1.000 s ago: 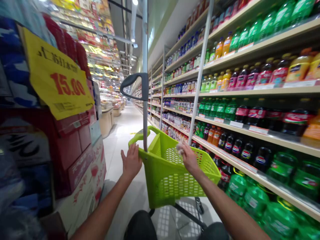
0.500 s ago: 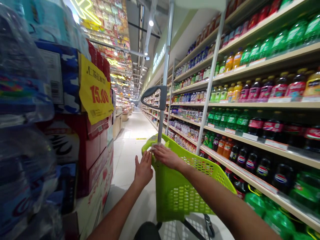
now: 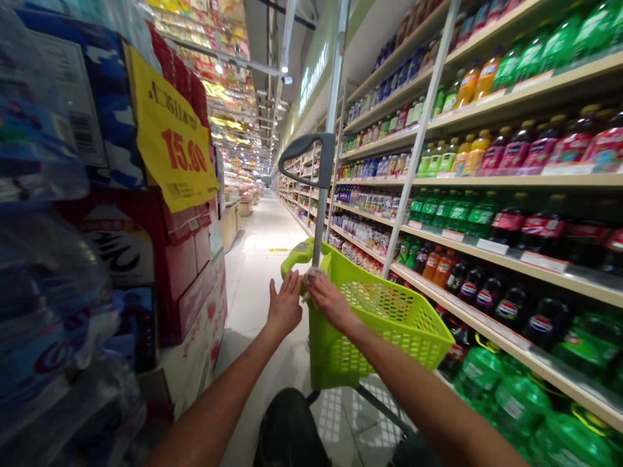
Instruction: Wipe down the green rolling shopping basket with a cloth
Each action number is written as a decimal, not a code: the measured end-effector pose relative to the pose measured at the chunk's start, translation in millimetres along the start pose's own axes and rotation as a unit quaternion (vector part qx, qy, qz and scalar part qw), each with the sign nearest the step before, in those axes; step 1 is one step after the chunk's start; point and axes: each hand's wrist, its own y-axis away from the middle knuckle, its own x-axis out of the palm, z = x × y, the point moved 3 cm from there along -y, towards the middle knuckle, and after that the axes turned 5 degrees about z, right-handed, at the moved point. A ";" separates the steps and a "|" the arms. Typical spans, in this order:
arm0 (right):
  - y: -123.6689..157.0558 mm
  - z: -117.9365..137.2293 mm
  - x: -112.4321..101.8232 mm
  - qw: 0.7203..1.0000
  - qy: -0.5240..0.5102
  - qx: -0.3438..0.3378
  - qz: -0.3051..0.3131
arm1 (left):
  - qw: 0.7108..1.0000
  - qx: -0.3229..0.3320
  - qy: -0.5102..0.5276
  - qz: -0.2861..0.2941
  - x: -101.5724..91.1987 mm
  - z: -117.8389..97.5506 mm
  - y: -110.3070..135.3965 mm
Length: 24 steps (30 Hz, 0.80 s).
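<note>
A lime-green shopping basket [image 3: 335, 344] with perforated sides sits on a dark wheeled frame in front of me. My right hand [image 3: 331, 299] presses a crumpled white tissue [image 3: 314, 279] against the basket's near corner, beside the foot of a metal pole [image 3: 318, 233]. Part of the tissue is hidden under the fingers. My left hand [image 3: 285, 303] is open, its fingers straight and their tips at the left side of the same corner. Higher up, a dark grey loop handle [image 3: 306, 161] is fixed to the pole.
On the right, drink shelves [image 3: 487, 178] hold rows of soda and juice bottles. Large green bottles [image 3: 518, 399] stand low beside them. Stacked cartons [image 3: 185, 259] and wrapped water bottles [image 3: 43, 311] rise close on the left, with a yellow price sign [image 3: 178, 139]. A pale tiled aisle [image 3: 263, 227] runs ahead.
My right hand and the tissue have shifted slightly, with the fingers more bent around the tissue. The view has tilted down and my knees show more. My left hand stays open at the corner.
</note>
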 end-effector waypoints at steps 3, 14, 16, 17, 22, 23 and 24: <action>75.4 13.6 56.4 0.998 0.026 0.036 0.034 | 1.000 0.000 0.001 0.005 -1.1 -2.5 0.1; 67.4 -6.1 15.2 0.990 0.083 0.039 -0.107 | 1.000 -0.022 -0.015 0.001 3.3 -13.7 -0.4; 84.8 -7.1 25.2 0.991 0.098 0.032 -0.085 | 1.000 -0.019 -0.008 -0.005 6.4 -19.9 3.3; 99.6 -5.1 34.1 0.992 0.103 0.024 -0.069 | 1.000 -0.008 -0.005 -0.005 8.8 -23.8 6.2; 138.4 3.3 45.7 0.995 0.085 0.028 -0.044 | 0.997 0.078 0.004 -0.006 23.9 -45.1 19.4; 130.4 0.9 37.1 0.994 0.080 0.047 -0.056 | 0.996 0.088 0.006 -0.005 26.1 -49.1 19.8; 119.7 -3.4 27.4 0.992 0.077 0.069 -0.073 | 0.995 0.096 0.008 -0.003 27.7 -53.1 19.1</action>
